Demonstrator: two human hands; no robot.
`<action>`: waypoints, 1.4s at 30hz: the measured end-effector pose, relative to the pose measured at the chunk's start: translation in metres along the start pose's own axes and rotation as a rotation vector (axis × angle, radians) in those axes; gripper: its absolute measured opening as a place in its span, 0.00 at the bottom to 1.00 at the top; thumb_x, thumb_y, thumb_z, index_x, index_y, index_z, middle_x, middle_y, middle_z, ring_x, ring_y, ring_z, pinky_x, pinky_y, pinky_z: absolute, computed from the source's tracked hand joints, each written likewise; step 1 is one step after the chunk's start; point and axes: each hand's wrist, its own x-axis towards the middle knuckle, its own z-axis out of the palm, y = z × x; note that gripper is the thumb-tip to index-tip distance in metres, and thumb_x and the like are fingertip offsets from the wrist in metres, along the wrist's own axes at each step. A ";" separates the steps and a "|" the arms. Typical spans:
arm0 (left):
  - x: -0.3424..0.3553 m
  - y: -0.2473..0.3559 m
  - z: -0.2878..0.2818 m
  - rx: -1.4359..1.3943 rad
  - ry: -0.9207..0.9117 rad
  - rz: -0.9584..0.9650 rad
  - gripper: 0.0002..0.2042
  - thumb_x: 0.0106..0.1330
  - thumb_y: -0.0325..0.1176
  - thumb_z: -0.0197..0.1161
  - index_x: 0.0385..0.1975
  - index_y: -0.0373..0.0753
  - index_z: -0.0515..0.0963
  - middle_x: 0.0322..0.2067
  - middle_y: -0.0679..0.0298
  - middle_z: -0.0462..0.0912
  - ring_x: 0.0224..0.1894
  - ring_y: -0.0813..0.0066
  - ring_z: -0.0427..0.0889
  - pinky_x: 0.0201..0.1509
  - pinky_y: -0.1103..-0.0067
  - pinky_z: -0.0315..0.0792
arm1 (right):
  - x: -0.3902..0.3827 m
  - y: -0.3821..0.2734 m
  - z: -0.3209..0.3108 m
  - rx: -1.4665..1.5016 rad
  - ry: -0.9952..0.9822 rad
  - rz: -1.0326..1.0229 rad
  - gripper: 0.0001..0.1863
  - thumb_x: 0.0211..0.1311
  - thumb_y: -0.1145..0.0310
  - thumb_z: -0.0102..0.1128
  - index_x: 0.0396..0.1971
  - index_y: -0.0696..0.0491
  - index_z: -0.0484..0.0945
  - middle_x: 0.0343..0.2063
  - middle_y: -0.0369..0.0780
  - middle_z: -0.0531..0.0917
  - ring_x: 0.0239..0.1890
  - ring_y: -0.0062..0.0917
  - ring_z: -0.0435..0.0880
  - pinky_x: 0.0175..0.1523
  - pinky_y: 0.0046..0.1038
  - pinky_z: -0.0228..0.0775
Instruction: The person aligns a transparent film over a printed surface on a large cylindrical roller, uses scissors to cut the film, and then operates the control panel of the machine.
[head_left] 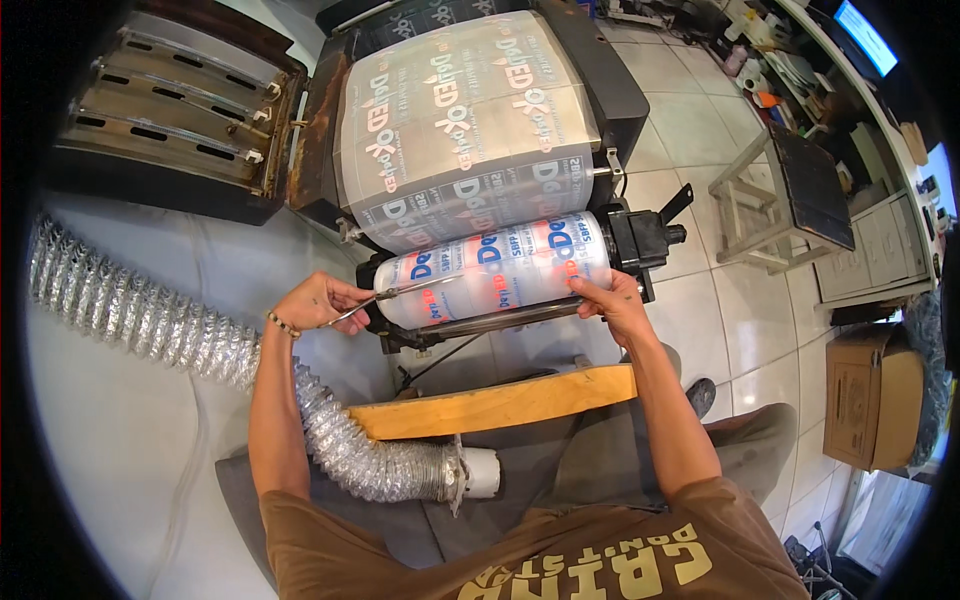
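Note:
My left hand (321, 300), a beaded bracelet at its wrist, is closed around the handles of metal scissors (432, 287). The blades point right and lie along the front of a roll of clear printed film (480, 262) with red and blue lettering. At the roll's right end, my right hand (612, 302) pinches the film with the thumb on top; the fingers underneath are partly hidden. The roll sits at the front of a dark machine, and the film web (465, 120) runs over a wide curved surface behind it.
A black roller bracket (640, 240) juts out at the right. An opened heater panel (180, 110) stands at the left. Silver flexible duct (150, 300) curves past my left arm toward a wooden bar (500, 402). A stool (785, 200) and cardboard box (870, 395) are farther right.

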 end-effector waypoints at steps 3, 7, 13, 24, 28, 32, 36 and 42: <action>0.007 0.005 0.005 0.013 0.004 0.020 0.27 0.50 0.11 0.67 0.53 0.35 0.79 0.35 0.54 0.86 0.36 0.73 0.85 0.41 0.78 0.82 | 0.000 0.000 0.000 -0.007 0.002 0.001 0.15 0.53 0.63 0.75 0.34 0.57 0.82 0.28 0.37 0.86 0.20 0.16 0.81 0.27 0.19 0.75; 0.009 0.013 0.008 0.042 -0.015 0.034 0.28 0.49 0.10 0.67 0.54 0.34 0.79 0.35 0.53 0.86 0.37 0.72 0.86 0.41 0.77 0.82 | -0.001 -0.001 -0.001 0.008 -0.005 0.004 0.16 0.53 0.63 0.75 0.34 0.58 0.82 0.28 0.37 0.86 0.20 0.16 0.81 0.28 0.19 0.75; 0.008 0.019 0.017 0.053 0.023 0.030 0.22 0.55 0.13 0.64 0.53 0.31 0.78 0.35 0.53 0.86 0.35 0.73 0.85 0.42 0.78 0.82 | -0.003 -0.003 0.002 -0.001 -0.002 0.004 0.15 0.54 0.62 0.75 0.35 0.56 0.83 0.28 0.35 0.85 0.20 0.14 0.79 0.28 0.19 0.74; 0.024 0.031 0.033 0.095 -0.022 0.054 0.28 0.50 0.09 0.65 0.55 0.33 0.77 0.35 0.55 0.86 0.36 0.73 0.86 0.43 0.77 0.82 | -0.004 -0.004 0.001 0.010 -0.008 -0.010 0.16 0.53 0.62 0.75 0.35 0.57 0.83 0.27 0.36 0.85 0.20 0.15 0.79 0.27 0.18 0.73; 0.031 0.030 0.037 0.019 -0.046 0.061 0.28 0.50 0.10 0.66 0.55 0.32 0.77 0.35 0.55 0.86 0.37 0.73 0.85 0.43 0.77 0.82 | -0.004 -0.005 0.003 0.022 -0.002 -0.009 0.14 0.53 0.64 0.75 0.33 0.57 0.83 0.26 0.35 0.85 0.19 0.15 0.78 0.27 0.19 0.72; 0.040 0.034 0.040 0.001 -0.062 0.075 0.26 0.51 0.11 0.65 0.54 0.31 0.77 0.35 0.54 0.86 0.38 0.72 0.85 0.44 0.77 0.82 | -0.004 -0.003 0.003 0.023 -0.007 -0.024 0.13 0.54 0.65 0.75 0.34 0.57 0.83 0.26 0.36 0.85 0.19 0.15 0.78 0.26 0.19 0.72; 0.043 0.042 0.044 0.094 -0.078 0.097 0.24 0.53 0.12 0.63 0.54 0.30 0.77 0.36 0.53 0.85 0.38 0.72 0.85 0.44 0.77 0.82 | -0.003 -0.003 0.003 0.031 -0.014 -0.029 0.13 0.54 0.66 0.74 0.34 0.58 0.83 0.26 0.36 0.84 0.19 0.15 0.78 0.26 0.19 0.72; 0.055 0.054 0.062 0.027 -0.077 0.102 0.24 0.53 0.13 0.66 0.54 0.29 0.77 0.37 0.54 0.86 0.38 0.72 0.85 0.43 0.76 0.82 | -0.003 -0.003 0.001 0.034 -0.015 -0.023 0.13 0.54 0.66 0.74 0.33 0.58 0.83 0.26 0.35 0.84 0.19 0.15 0.79 0.26 0.19 0.73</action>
